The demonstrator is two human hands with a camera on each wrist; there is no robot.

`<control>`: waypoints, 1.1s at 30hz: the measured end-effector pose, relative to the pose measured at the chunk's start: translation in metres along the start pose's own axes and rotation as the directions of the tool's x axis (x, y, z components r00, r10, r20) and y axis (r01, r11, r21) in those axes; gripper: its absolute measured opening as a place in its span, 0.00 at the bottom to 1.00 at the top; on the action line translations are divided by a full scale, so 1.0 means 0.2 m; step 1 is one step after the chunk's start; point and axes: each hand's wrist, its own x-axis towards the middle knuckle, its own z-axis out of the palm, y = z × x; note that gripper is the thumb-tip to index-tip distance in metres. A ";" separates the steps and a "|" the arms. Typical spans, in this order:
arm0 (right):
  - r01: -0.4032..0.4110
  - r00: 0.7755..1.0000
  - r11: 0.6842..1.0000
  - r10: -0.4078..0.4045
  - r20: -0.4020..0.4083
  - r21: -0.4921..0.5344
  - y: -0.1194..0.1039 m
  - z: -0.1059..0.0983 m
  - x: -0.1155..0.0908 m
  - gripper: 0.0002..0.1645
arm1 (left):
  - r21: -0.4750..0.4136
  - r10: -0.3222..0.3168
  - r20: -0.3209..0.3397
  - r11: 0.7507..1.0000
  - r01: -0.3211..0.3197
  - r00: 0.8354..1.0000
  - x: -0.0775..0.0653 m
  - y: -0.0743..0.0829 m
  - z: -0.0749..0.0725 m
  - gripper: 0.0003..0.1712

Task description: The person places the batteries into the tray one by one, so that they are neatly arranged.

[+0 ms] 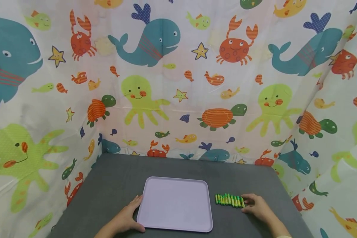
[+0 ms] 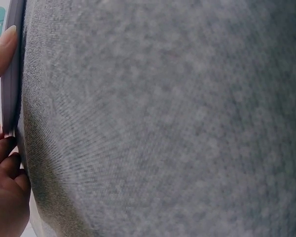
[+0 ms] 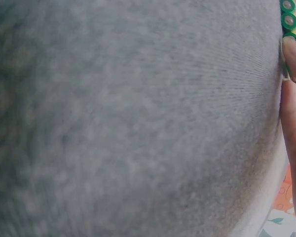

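A pale lilac tray (image 1: pixel 175 204) lies flat on the dark grey table. My left hand (image 1: pixel 125 215) rests against its left side in the head view, fingers at the left edge and thumb by the front corner. In the left wrist view the thumb lies along the tray's rim (image 2: pixel 11 79). Right of the tray, several green and yellow batteries (image 1: pixel 228 200) lie side by side in a row. My right hand (image 1: pixel 257 206) pinches the rightmost battery between thumb and fingers. The right wrist view shows the ends of a few batteries (image 3: pixel 289 20), with the thumb against one.
The grey table (image 1: pixel 178 167) runs back to a white curtain (image 1: pixel 166 135) printed with sea animals, which also hangs along both sides. A strip of table lies between the tray and the battery row.
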 end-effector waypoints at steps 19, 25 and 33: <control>-0.048 0.995 0.982 0.062 -0.074 0.184 -0.11 0.02 -0.08 0.40 | 0.025 -0.011 0.032 1.000 0.010 0.999 -0.01 -0.03 -0.01 0.75; -0.018 0.996 0.980 0.036 -0.086 0.199 -0.24 0.04 -0.07 0.38 | 0.023 -0.022 0.030 1.000 0.021 0.999 0.00 -0.03 -0.01 0.76; 0.031 0.997 0.978 -0.015 -0.081 0.208 -0.38 0.08 -0.05 0.36 | 0.019 -0.029 0.031 0.999 0.029 0.999 -0.01 -0.02 -0.01 0.76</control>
